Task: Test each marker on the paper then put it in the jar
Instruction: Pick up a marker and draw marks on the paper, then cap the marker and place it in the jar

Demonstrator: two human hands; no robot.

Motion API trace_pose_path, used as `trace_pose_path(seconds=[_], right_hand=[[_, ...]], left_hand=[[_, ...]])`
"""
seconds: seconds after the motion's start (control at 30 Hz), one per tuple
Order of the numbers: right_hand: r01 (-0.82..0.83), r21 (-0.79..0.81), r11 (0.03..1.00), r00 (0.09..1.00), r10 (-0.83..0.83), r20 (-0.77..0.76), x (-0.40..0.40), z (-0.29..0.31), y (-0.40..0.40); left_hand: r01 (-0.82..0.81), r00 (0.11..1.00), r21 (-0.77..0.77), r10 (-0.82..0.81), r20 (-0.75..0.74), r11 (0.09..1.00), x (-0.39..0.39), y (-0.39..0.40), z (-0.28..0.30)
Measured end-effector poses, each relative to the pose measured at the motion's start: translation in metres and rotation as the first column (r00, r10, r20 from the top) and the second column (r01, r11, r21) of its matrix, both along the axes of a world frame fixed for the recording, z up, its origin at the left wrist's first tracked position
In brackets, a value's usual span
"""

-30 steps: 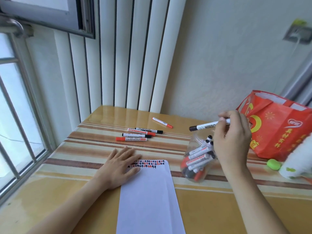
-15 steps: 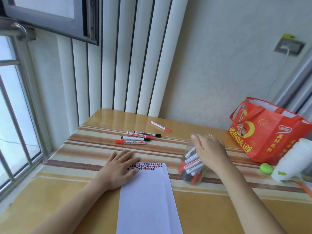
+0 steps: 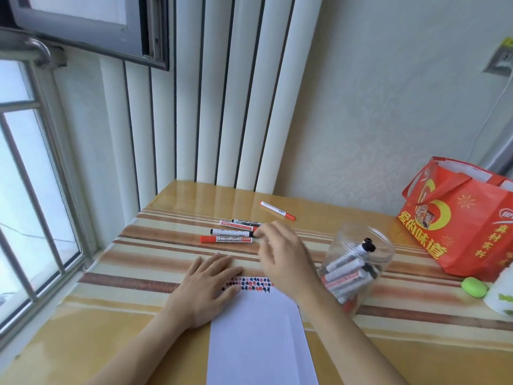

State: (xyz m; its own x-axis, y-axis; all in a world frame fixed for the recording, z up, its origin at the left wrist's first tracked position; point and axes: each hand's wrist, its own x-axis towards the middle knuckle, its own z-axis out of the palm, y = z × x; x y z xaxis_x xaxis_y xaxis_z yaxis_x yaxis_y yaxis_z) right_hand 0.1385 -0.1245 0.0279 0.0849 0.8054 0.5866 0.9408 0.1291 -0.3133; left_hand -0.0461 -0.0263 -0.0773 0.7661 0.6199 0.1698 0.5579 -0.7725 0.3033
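A white paper (image 3: 258, 329) lies on the striped table (image 3: 155, 262), with rows of red and black test marks (image 3: 251, 283) along its top edge. My left hand (image 3: 206, 287) presses flat on the paper's top left corner. My right hand (image 3: 283, 254) reaches over the paper, and its thumb and forefinger pinch the right end of a black marker (image 3: 230, 232) still lying on the table. A red marker (image 3: 225, 239) lies just in front of it, and two more markers (image 3: 240, 223) lie behind. A thin red pen (image 3: 277, 210) lies farther back. The clear jar (image 3: 361, 240) on the right holds several markers.
A red shopping bag (image 3: 458, 218) stands at the back right. A green oval object (image 3: 474, 286) and a white container (image 3: 499, 295) sit in front of it. A barred window (image 3: 33, 190) runs along the table's left edge.
My right hand dropped the black marker into the jar, left the jar, and moved left to the loose markers, where it now pinches another black one. My left hand stayed on the paper.
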Motion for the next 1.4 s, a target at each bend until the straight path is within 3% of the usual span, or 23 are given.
trace_pose_path(seconds=[0.1,0.17,0.47,0.57,0.7,0.77,0.87,1.0,1.17,1.4], right_hand=[[0.005,-0.288,0.957,0.998,-0.022,-0.054,0.002,-0.036,0.045],[0.047,-0.335,0.941,0.998,-0.062,-0.032,0.007,-0.054,0.069],[0.164,-0.129,0.978,0.980,-0.146,0.137,0.014,-0.095,0.107],[0.164,-0.104,0.981,0.979,-0.149,0.138,0.015,-0.090,0.092],[0.110,-0.095,0.989,0.993,-0.105,0.059,0.016,-0.079,0.052],[0.050,-0.134,0.990,0.999,-0.047,0.022,0.013,-0.075,0.026],[-0.024,-0.213,0.977,1.000,0.026,0.009,0.009,-0.070,-0.006],[-0.008,-0.211,0.978,0.994,0.032,0.108,0.001,-0.077,-0.028],[0.028,-0.133,0.991,0.971,0.004,0.239,-0.017,-0.090,-0.030],[-0.007,-0.101,0.995,0.975,0.029,0.221,-0.020,-0.088,-0.034]], left_hand=[[0.007,1.000,0.022,-0.007,0.024,1.000,0.000,-0.001,0.001],[0.012,0.999,0.024,-0.013,0.042,1.000,0.001,-0.001,0.002],[0.040,0.993,0.044,-0.045,0.110,0.998,0.000,0.001,0.001],[0.017,0.965,-0.010,-0.014,0.262,1.000,0.000,0.001,0.003],[-0.196,0.847,-0.042,0.191,0.497,0.980,-0.004,0.000,0.005],[-0.217,0.848,-0.012,0.194,0.493,0.976,-0.005,0.001,0.003],[-0.126,0.904,0.106,0.070,0.421,0.986,-0.002,0.002,0.003],[0.047,0.943,0.213,-0.114,0.313,0.976,-0.001,-0.005,0.006],[0.196,0.931,0.182,-0.241,0.273,0.964,-0.003,-0.011,0.012],[0.174,0.948,0.305,-0.243,0.205,0.936,-0.001,-0.013,0.010]])
